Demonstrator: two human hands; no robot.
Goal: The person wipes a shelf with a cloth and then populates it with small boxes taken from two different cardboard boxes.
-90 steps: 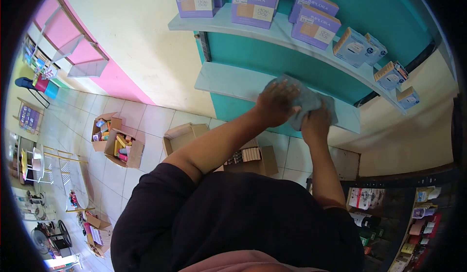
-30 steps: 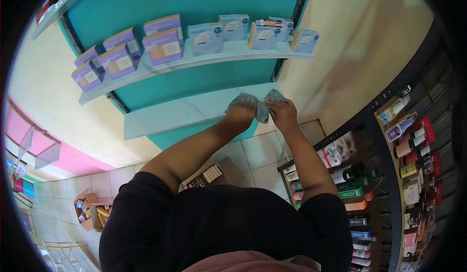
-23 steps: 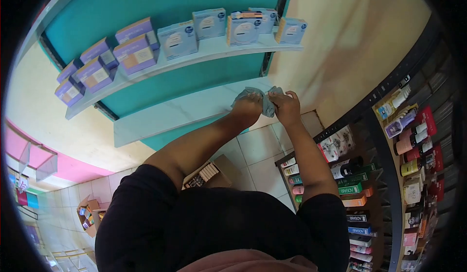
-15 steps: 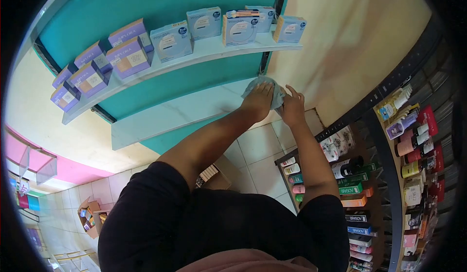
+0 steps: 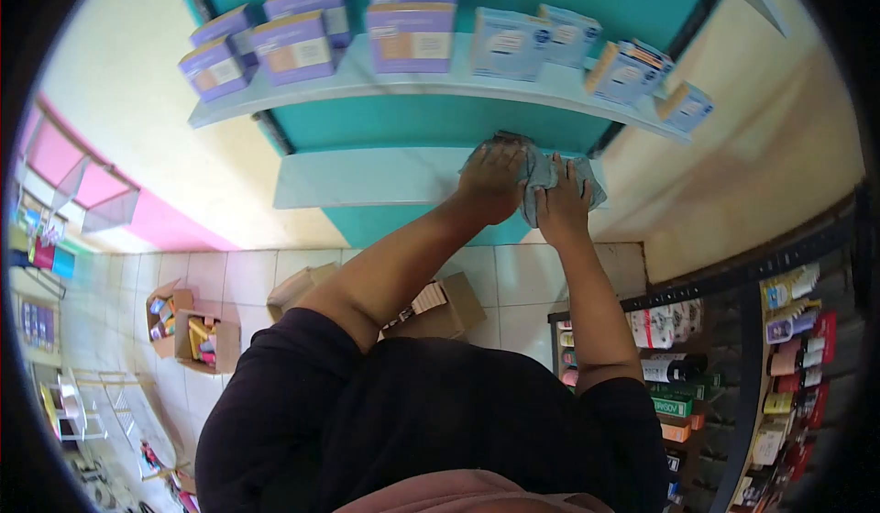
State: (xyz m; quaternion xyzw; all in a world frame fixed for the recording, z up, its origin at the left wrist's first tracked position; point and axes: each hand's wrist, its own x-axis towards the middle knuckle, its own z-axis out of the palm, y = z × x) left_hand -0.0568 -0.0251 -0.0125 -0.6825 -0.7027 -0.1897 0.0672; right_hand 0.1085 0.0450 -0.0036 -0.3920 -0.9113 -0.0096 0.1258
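Observation:
A crumpled grey-blue cloth (image 5: 539, 176) lies on the right part of the lower white shelf (image 5: 367, 178). My left hand (image 5: 493, 181) presses on the cloth's left side with the fingers stretched out. On its right part rests my right hand (image 5: 563, 203), fingers spread over the fabric. Above my hands, the upper shelf (image 5: 367, 86) bears several purple boxes (image 5: 411, 41) on the left and several light blue boxes (image 5: 511, 45) on the right.
Open cardboard boxes (image 5: 463, 300) stand on the tiled floor below, with two more (image 5: 209, 341) further left holding packages. A black-framed rack (image 5: 747, 357) with bottles and cartons is at the right. A purple-and-white product stack (image 5: 37, 323) shows at the far left.
The view has turned right and levelled with the shelves. My right hand has gone from the cloth's edge to lying on it, and the cloth is spread wider along the lower shelf.

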